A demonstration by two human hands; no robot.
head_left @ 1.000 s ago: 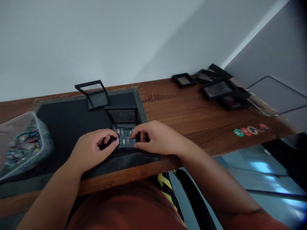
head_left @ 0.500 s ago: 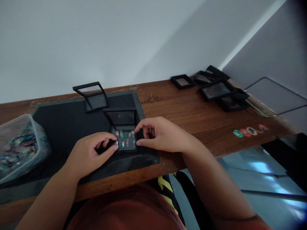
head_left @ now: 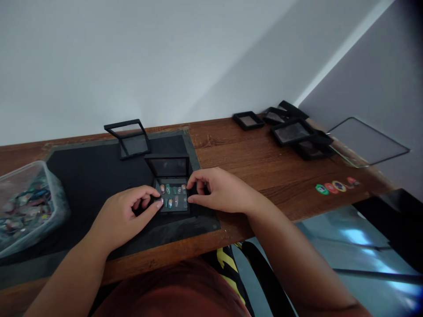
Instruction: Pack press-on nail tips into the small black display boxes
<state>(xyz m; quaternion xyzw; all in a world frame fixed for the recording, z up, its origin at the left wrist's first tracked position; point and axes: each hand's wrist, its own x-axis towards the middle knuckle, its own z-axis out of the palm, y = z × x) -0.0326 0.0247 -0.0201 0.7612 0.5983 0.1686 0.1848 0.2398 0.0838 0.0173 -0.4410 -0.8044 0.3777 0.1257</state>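
The left hand pinches a decorated piece, best kept level. The right hand, fingers parted, should steady the open case.

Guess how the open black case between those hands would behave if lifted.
The case looks stiff, with straight, unbent edges. Its raised lid might swing or make it tip backward. The small pieces lying inside could slide if it tilted.

It looked like a small craft workshop; a worn wooden workbench carried a dark work mat, a tub of small pieces and black display cases.
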